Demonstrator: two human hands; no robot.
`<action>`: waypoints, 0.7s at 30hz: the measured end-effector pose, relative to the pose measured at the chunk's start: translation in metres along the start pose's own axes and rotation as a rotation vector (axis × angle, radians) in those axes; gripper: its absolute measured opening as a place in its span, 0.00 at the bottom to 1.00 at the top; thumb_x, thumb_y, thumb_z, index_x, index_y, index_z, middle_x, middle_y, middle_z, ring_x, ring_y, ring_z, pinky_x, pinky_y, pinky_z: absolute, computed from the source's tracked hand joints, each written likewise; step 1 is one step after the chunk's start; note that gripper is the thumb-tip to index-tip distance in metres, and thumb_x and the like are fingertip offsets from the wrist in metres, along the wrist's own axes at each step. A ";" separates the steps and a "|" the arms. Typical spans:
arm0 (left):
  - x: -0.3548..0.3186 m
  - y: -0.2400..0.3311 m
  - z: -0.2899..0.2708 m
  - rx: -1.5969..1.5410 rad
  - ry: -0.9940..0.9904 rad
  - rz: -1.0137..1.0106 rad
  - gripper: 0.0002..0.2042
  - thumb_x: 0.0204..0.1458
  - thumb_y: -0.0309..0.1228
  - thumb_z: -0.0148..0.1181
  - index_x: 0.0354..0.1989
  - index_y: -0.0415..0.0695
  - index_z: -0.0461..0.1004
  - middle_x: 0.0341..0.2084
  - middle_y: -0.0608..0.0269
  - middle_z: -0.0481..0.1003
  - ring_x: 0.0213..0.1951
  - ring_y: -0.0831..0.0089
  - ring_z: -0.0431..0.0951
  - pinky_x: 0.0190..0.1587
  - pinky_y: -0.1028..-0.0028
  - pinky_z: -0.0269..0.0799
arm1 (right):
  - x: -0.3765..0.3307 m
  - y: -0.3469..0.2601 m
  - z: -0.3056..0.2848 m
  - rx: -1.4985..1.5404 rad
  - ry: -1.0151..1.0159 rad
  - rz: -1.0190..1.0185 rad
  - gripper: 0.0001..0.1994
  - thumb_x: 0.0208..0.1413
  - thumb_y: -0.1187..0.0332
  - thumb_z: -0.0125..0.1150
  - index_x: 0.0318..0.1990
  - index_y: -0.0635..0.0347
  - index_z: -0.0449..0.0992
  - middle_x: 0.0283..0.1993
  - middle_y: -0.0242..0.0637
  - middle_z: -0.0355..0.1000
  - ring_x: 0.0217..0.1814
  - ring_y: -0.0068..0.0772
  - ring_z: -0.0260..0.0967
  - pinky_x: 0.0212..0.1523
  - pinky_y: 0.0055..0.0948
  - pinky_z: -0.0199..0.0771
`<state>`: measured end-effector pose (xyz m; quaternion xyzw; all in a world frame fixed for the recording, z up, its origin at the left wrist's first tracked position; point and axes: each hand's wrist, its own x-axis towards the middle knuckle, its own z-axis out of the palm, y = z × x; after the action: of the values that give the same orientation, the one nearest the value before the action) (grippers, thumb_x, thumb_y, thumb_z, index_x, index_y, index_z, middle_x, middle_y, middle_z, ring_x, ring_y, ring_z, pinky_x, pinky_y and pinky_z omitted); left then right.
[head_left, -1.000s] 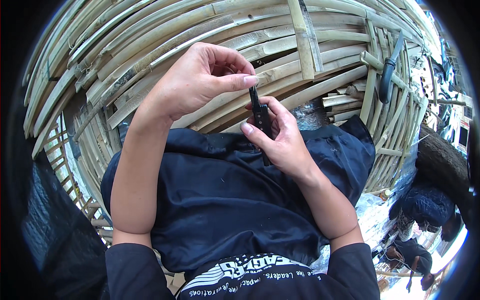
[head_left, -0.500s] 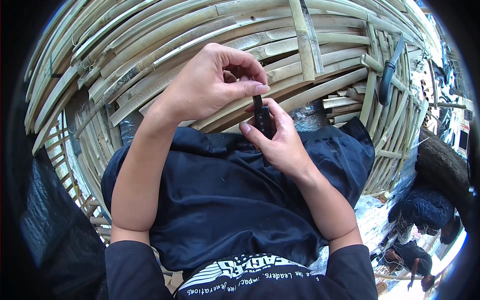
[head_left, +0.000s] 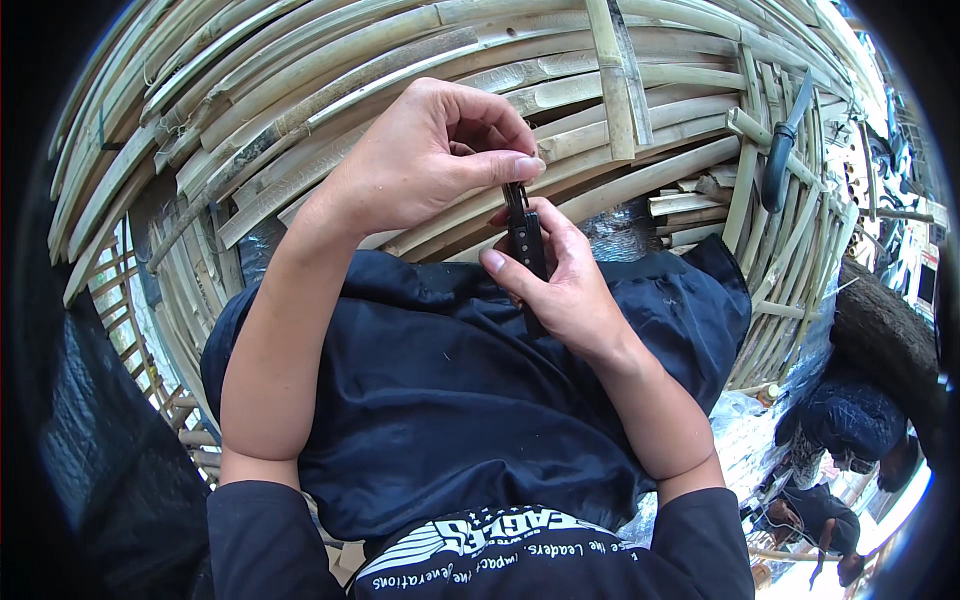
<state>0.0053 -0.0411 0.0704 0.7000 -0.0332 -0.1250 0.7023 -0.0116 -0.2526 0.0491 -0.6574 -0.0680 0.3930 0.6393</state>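
In front of my lap, both hands work on a slim black strap-like piece (head_left: 526,243) with a row of small pale dots. I cannot make out its exact kind. My right hand (head_left: 562,272) grips its lower part between thumb and fingers. Above it, the thumb and index finger of my left hand (head_left: 455,150) pinch the top end, where the piece shows as thin dark strands with a narrow gap. The lower tip disappears against the dark cloth (head_left: 430,370) across my lap.
Split bamboo slats (head_left: 400,60) form a woven surface ahead. A knife with a dark handle (head_left: 777,168) lies on the bamboo at the right. Beyond it is a thick log (head_left: 885,320). Another person (head_left: 825,515) is at the far lower right. Dark sheeting (head_left: 110,420) hangs at the left.
My left hand's pinch has shifted slightly right and down. The top of the black piece, a single band before, now shows as separate thin strands. My right hand keeps its hold.
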 end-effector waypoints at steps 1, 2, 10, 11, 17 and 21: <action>0.000 0.000 0.000 0.000 -0.001 0.000 0.09 0.54 0.30 0.73 0.36 0.38 0.82 0.29 0.70 0.78 0.34 0.85 0.75 0.40 0.80 0.73 | 0.000 0.000 -0.001 0.005 -0.002 0.004 0.20 0.58 0.65 0.72 0.50 0.65 0.70 0.35 0.28 0.71 0.37 0.16 0.67 0.40 0.21 0.71; 0.000 0.000 0.000 0.006 -0.002 -0.006 0.09 0.54 0.30 0.73 0.36 0.38 0.82 0.29 0.70 0.78 0.34 0.85 0.75 0.41 0.80 0.73 | 0.000 -0.001 -0.001 0.005 -0.001 0.004 0.20 0.58 0.65 0.72 0.50 0.65 0.70 0.35 0.28 0.71 0.37 0.16 0.67 0.40 0.21 0.71; -0.001 -0.003 -0.002 0.111 -0.028 -0.023 0.06 0.55 0.26 0.71 0.36 0.37 0.82 0.30 0.69 0.79 0.35 0.83 0.76 0.42 0.78 0.74 | 0.000 0.000 0.001 0.017 -0.009 0.015 0.19 0.59 0.65 0.71 0.51 0.64 0.70 0.37 0.30 0.71 0.41 0.18 0.67 0.44 0.23 0.70; 0.000 -0.003 0.000 0.106 -0.013 0.000 0.06 0.54 0.26 0.71 0.36 0.37 0.82 0.30 0.68 0.79 0.36 0.82 0.77 0.43 0.78 0.74 | 0.001 0.001 0.001 0.017 -0.010 0.016 0.19 0.59 0.65 0.71 0.51 0.64 0.70 0.37 0.30 0.71 0.41 0.18 0.67 0.44 0.23 0.70; 0.000 -0.002 0.004 0.102 0.029 0.068 0.05 0.54 0.25 0.71 0.35 0.37 0.82 0.31 0.66 0.80 0.36 0.82 0.77 0.44 0.77 0.75 | 0.002 0.003 -0.002 -0.048 0.028 -0.037 0.18 0.59 0.66 0.70 0.50 0.64 0.70 0.38 0.31 0.71 0.41 0.20 0.67 0.45 0.24 0.70; 0.000 -0.004 0.003 0.108 0.050 0.067 0.06 0.54 0.25 0.72 0.35 0.37 0.81 0.31 0.66 0.80 0.36 0.81 0.77 0.45 0.77 0.75 | 0.002 0.004 -0.002 -0.060 0.030 -0.019 0.18 0.59 0.66 0.70 0.50 0.64 0.70 0.37 0.31 0.70 0.41 0.19 0.66 0.44 0.24 0.69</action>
<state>0.0044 -0.0442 0.0662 0.7383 -0.0459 -0.0821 0.6679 -0.0106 -0.2538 0.0446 -0.6815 -0.0764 0.3750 0.6238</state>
